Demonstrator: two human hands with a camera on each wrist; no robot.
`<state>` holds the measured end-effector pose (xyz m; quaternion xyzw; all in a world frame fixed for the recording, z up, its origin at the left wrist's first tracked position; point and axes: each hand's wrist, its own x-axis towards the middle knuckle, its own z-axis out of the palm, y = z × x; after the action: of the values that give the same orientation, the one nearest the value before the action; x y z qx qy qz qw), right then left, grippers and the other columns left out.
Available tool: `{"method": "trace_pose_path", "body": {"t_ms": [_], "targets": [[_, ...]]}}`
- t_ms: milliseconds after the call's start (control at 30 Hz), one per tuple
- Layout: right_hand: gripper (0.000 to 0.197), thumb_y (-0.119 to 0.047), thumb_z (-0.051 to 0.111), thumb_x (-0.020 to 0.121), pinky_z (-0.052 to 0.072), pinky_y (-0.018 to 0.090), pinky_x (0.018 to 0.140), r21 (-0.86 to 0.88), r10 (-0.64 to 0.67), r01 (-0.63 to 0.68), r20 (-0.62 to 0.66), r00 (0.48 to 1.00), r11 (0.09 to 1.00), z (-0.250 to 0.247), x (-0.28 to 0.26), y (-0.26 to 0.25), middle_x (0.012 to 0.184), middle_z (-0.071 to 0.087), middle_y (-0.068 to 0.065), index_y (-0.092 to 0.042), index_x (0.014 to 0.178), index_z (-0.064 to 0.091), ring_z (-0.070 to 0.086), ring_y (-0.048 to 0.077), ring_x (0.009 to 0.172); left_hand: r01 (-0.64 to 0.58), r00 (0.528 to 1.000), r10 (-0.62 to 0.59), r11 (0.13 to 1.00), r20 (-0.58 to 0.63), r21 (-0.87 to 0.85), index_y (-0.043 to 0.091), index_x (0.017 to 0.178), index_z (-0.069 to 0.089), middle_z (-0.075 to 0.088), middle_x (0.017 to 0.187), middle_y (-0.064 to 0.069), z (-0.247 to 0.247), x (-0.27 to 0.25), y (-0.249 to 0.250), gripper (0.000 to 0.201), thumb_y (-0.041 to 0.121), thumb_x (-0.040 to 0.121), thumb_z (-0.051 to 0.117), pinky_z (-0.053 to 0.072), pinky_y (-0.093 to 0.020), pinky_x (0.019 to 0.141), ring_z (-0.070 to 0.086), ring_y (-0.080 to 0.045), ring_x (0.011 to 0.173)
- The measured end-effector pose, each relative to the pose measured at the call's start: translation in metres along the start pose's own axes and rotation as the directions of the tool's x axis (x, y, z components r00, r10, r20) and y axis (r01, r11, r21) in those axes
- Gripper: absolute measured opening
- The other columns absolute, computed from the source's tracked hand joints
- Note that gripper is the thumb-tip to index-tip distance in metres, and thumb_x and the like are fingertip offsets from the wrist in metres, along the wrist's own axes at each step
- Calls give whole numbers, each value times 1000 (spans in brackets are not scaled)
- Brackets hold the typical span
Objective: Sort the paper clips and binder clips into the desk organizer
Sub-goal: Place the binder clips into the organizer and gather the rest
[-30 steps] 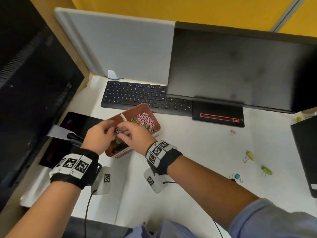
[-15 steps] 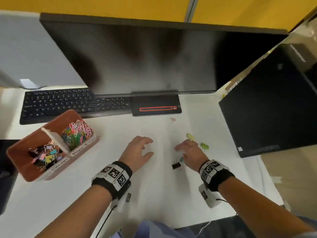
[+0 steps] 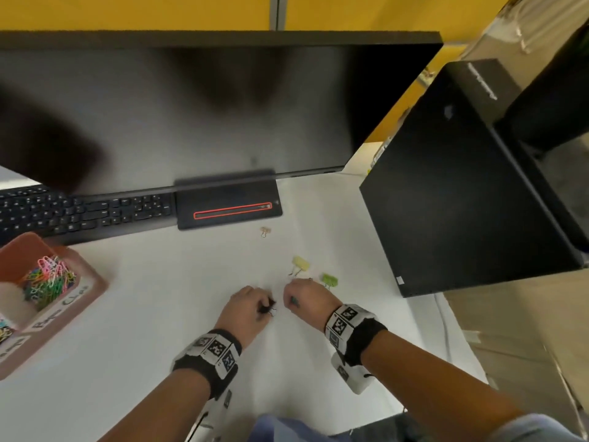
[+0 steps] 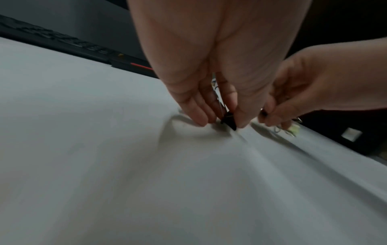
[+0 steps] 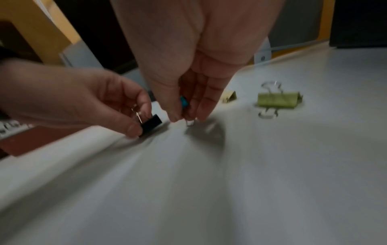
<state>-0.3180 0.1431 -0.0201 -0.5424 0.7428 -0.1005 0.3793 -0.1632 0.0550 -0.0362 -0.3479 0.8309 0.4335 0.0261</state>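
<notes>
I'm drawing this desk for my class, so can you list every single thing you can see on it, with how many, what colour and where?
Black binder clip: one, black, pinched on the desk.
Teal binder clip: one, teal, between the right fingers.
Yellow binder clip: one, pale yellow, beyond the hands.
Green binder clip: one, green, beside the yellow one.
Small clip: one, tan, near the monitor base.
Desk organizer: one, brown, far left.
Paper clips: many, mixed colours, in the organizer.
Keyboard: one, black, left.
Monitor: one, black, behind.
Computer case: one, black, right.
Desk: one, white.
Left hand: holds the black clip.
Right hand: holds the teal clip.
</notes>
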Motion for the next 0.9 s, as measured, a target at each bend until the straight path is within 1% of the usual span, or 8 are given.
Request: {"method": "trace_pose_path", "body": {"t_ms": [133, 233, 300, 367, 500, 667, 800, 900], "targets": [[33, 1, 57, 83, 45, 26, 85, 154, -2, 22, -133, 991, 988, -31, -9, 13, 95, 49, 0, -13, 113, 58, 50, 15, 86, 94, 992, -101, 991, -71, -98, 15, 103, 59, 57, 95, -7, -21, 24, 0, 35, 0, 72, 65, 52, -35, 79, 62, -23, 79], [44, 3, 63, 79, 38, 13, 85, 168, 68, -39, -172, 983, 985, -51, -13, 34, 113, 42, 3, -15, 119, 56, 51, 15, 95, 103, 985, -109, 993, -133, -54, 15, 125, 53, 48, 110, -9, -38, 45, 3, 54, -4, 75, 60, 49, -31, 90, 59, -24, 81], [53, 1, 65, 78, 41, 16, 91, 131, 165, -150, -112, 980, 980, -55, -18, 46, 126, 37, 5, -18, 125, 51, 53, 20, 103, 98, 983, -100, 995, -152, -21, 18, 132, 47, 43, 121, -8, -46, 58, 9, 61, -3, 77, 59, 46, -26, 90, 56, -20, 77], [61, 0, 67, 77, 44, 23, 96, 92, 232, -226, -50, 972, 970, -51, -21, 55, 128, 33, 5, -19, 131, 46, 54, 25, 107, 74, 990, -71, 997, -125, 26, 21, 137, 40, 37, 135, -8, -49, 72, 15, 66, -2, 77, 58, 46, -28, 93, 59, -23, 83], [52, 2, 61, 81, 41, 15, 89, 110, 258, -252, -44, 965, 961, -35, -19, 63, 122, 34, 4, -17, 128, 50, 51, 23, 105, 15, 999, -21, 987, 36, 158, 26, 144, 24, 15, 155, -4, -45, 98, 28, 73, 0, 82, 53, 40, -26, 101, 56, -21, 109], [25, -1, 60, 83, 50, 26, 85, 82, 220, -215, -56, 974, 973, -38, -14, 64, 102, 38, -2, -11, 105, 59, 51, 18, 84, 9, 991, -47, 954, 122, 300, 20, 144, 25, 5, 157, 2, -40, 123, 30, 66, -4, 86, 43, 32, -28, 111, 34, -21, 136], [35, 0, 57, 85, 53, 24, 75, 159, 165, -144, -123, 979, 977, -49, -5, 52, 105, 43, 0, -18, 115, 56, 56, 20, 88, 5, 999, -16, 952, 32, 307, 13, 132, 44, 29, 146, -4, -42, 124, 22, 49, -2, 85, 43, 39, -30, 104, 50, -27, 119], [51, 1, 54, 86, 49, 21, 77, 153, 113, -104, -54, 992, 983, -53, 13, 37, 118, 44, 7, -23, 131, 47, 55, 24, 102, 22, 1000, -25, 963, 6, 267, 12, 123, 53, 43, 132, -6, -44, 116, 11, 42, -2, 85, 44, 39, -28, 99, 52, -28, 111]]}}
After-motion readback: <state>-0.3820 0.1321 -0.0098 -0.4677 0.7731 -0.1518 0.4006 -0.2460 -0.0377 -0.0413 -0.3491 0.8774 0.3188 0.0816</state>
